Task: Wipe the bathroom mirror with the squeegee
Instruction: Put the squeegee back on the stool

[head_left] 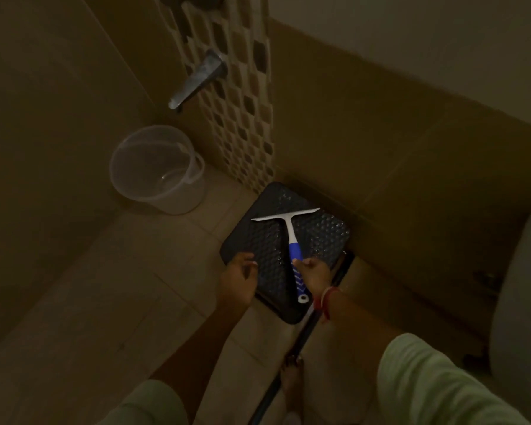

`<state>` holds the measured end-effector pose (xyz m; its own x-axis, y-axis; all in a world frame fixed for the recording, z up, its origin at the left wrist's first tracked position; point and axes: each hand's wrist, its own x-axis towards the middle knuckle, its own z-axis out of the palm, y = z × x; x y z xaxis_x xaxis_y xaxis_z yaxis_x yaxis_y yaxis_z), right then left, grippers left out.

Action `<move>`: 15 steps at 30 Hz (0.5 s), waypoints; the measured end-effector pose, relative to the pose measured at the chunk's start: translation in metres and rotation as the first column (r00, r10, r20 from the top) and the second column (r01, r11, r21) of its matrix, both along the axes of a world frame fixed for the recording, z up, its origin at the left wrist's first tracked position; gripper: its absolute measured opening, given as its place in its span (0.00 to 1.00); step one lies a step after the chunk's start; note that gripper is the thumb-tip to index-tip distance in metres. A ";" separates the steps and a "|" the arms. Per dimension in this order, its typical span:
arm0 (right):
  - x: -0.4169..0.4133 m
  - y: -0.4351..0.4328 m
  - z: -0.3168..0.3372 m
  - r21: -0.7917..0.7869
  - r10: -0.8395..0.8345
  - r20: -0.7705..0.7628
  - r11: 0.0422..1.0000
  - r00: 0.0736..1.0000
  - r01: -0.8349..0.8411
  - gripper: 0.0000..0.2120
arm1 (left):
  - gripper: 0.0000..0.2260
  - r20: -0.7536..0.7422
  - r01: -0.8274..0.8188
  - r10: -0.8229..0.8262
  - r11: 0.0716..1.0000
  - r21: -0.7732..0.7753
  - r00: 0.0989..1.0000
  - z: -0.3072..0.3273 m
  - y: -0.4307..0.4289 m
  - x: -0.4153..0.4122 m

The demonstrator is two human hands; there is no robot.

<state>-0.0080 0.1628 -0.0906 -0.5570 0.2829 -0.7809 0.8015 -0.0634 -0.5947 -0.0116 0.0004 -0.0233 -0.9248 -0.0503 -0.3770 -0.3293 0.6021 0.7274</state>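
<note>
While the right hand (313, 276) curls its fingers round the blue-and-white handle of the squeegee (289, 231), the left hand (238, 279) hangs just beside it with its fingers loose and nothing in them, over the near left edge of a black plastic stool (258, 237). The squeegee lies across the stool's dimpled top, its pale blade toward the wall and its handle pointing back at the person; whether it rests on the seat or is lifted just clear of it cannot be told in the dim light. A red thread bracelet (327, 302) circles the right wrist, and both arms come out of pale green sleeves (436, 384). A dark pole (304, 335) runs from the stool's right side down toward the bottom edge, passing a bare foot (292, 375) on the tiled floor. Well to the left of the stool a translucent bucket (166, 204) stands in the corner below a metal tap (196, 79), which juts from a strip of mosaic tiles (242, 118). A rounded white fixture (521, 302) shows at the right edge.
</note>
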 end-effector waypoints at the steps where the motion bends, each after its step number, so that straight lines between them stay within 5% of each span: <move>1: 0.001 0.000 -0.002 0.041 0.074 0.014 0.996 0.997 -0.075 0.09 | 0.09 0.002 0.013 -0.013 1.000 -0.004 1.000 -0.002 0.001 0.000; 8: 0.001 0.001 -0.029 0.224 0.213 0.049 0.950 0.976 -0.219 0.12 | 0.09 -0.020 0.142 -0.143 0.988 -0.064 0.989 -0.016 0.013 0.002; 15: 0.012 0.006 -0.012 0.096 0.083 -0.026 0.992 0.996 -0.080 0.11 | 0.09 -0.006 0.198 -0.199 0.975 -0.099 0.980 -0.012 0.023 0.020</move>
